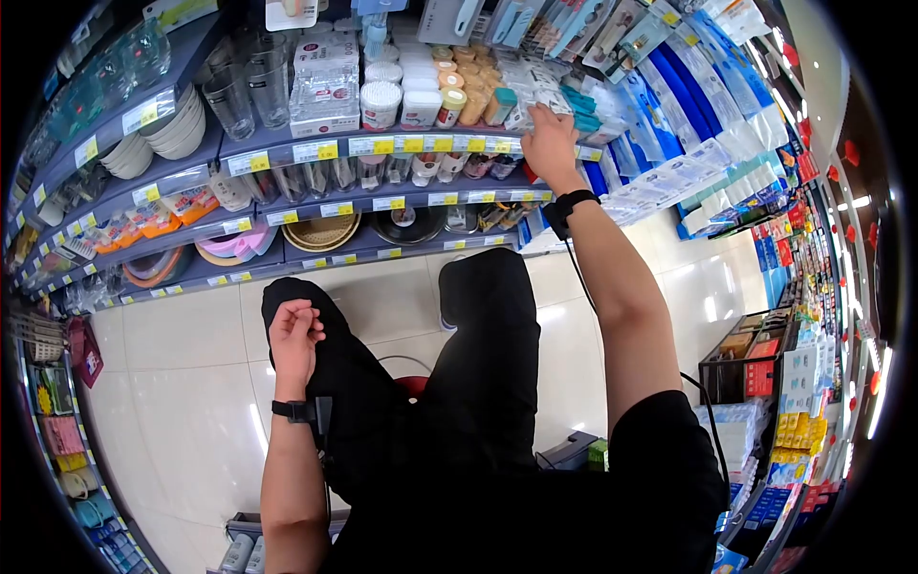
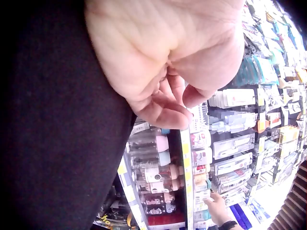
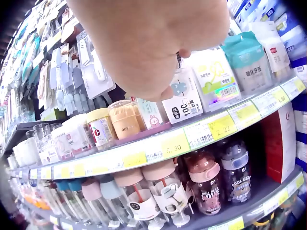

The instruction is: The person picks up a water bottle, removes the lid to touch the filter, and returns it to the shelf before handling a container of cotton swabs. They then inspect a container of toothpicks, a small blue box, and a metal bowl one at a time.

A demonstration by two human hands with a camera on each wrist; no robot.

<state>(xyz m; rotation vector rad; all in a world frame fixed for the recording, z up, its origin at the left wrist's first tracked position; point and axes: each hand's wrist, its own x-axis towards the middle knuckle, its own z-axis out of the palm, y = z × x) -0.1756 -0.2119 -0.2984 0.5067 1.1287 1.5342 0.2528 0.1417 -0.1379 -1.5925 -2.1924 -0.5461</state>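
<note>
My right hand (image 1: 552, 143) reaches to the upper shelf, its fingers at a row of small white packs. In the right wrist view this hand (image 3: 158, 43) covers the top of a white pack (image 3: 182, 98) printed with a blue cartoon figure. The thumb lies at that pack's upper left; the other fingers are mostly hidden, so I cannot tell whether they grip it. Beside it stand a green-and-white pack (image 3: 214, 79) and a teal pouch (image 3: 247, 57). My left hand (image 1: 295, 335) rests over the left thigh, fingers loosely curled, holding nothing; its palm shows in the left wrist view.
Toothpick jars (image 3: 123, 117) stand left of the packs. Price labels (image 3: 175, 143) line the shelf edge, with lidded bottles (image 3: 204, 187) below. Hanging blister packs (image 3: 91, 62) fill the space above. Blue-and-white packages (image 1: 660, 105) lie to the right, and glasses (image 1: 268, 81) stand left.
</note>
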